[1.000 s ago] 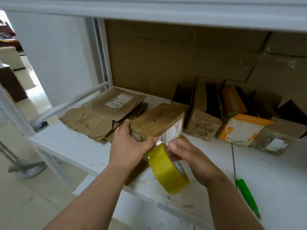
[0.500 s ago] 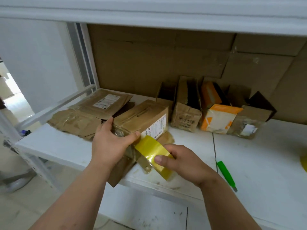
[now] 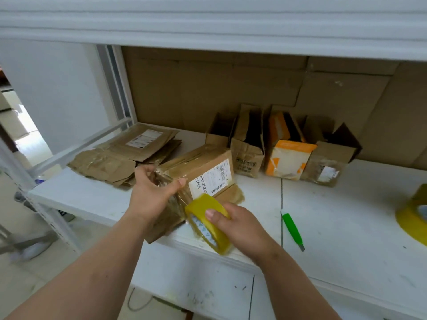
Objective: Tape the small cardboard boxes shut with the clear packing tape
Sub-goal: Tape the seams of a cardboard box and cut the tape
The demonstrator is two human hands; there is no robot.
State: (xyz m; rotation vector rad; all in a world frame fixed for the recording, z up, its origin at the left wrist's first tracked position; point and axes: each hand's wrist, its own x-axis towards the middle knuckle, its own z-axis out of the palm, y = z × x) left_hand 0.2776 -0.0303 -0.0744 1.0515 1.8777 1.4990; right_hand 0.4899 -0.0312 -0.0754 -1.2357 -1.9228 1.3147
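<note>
scuffed white shelf; left hand grips creased cardboard box, right hand holds glossy tape roll.

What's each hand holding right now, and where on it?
Left hand grips the near end of the cardboard box, thumb on its labelled side. Right hand holds the tape roll across its outer rim, thumb on top.

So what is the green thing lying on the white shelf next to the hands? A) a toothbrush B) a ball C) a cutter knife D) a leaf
C: the green cutter knife is long and thin, with a small metal tip at its near end, lying flat on the white shelf to the right of the right hand.
</note>
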